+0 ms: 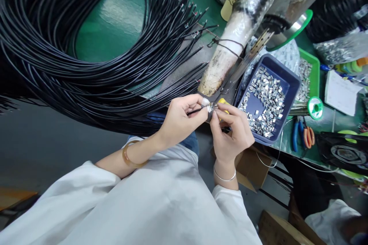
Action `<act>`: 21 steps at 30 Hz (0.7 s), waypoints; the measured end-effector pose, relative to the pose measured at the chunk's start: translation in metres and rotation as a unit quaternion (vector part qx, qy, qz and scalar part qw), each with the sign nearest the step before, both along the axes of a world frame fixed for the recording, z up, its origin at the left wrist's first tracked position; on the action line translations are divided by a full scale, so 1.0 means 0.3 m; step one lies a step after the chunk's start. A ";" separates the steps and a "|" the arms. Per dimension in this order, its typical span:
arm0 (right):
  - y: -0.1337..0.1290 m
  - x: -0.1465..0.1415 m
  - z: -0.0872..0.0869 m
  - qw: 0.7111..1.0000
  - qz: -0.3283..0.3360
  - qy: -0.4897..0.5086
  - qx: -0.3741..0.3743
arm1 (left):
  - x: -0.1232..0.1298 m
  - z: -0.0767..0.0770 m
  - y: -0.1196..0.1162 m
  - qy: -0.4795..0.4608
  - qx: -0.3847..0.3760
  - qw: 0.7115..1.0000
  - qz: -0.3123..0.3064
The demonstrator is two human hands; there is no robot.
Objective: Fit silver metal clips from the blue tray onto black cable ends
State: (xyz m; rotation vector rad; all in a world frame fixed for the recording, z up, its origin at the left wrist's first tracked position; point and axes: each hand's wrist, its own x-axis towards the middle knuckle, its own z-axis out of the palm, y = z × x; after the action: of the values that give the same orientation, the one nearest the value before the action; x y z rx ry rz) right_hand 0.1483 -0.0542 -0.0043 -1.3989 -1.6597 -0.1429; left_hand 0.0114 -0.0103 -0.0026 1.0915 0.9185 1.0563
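My left hand (pixel 184 116) pinches a black cable (pixel 194 111) near its end, with white wrapping on the fingertips. Close against it, my right hand (pixel 231 130) holds a small metal piece (pixel 213 106) at the cable's tip; its exact shape is too small to tell. A yellow object (pixel 223 104) shows just behind my right fingers. Many black cables (pixel 94 72) lie in a large curved bundle on the green table (pixel 115 19), their stripped ends toward the middle. To the right of my hands is a dark blue tray (pixel 287 69) with several small metal pieces (pixel 267 95).
A white-wrapped tube (pixel 227 49) slants down toward my hands, beside a solder spool (pixel 297 30). Farther right are a green tray (pixel 314 69), pliers (pixel 307 136), white paper (pixel 340 93) and a black fan-like device (pixel 345 153). Below stand cardboard boxes (pixel 280 231); a person's sleeve (pixel 330 218) shows lower right.
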 end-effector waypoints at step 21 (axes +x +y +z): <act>-0.007 -0.009 0.011 1.000 0.001 0.015 0.002 | -0.006 -0.002 -0.004 0.009 0.030 0.999 -0.031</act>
State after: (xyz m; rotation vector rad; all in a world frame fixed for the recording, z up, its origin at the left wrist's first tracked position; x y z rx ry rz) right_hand 0.1455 -0.0564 -0.0008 -1.3894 -1.6351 -0.1238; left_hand 0.0096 -0.0116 -0.0032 1.1735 0.8654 1.0299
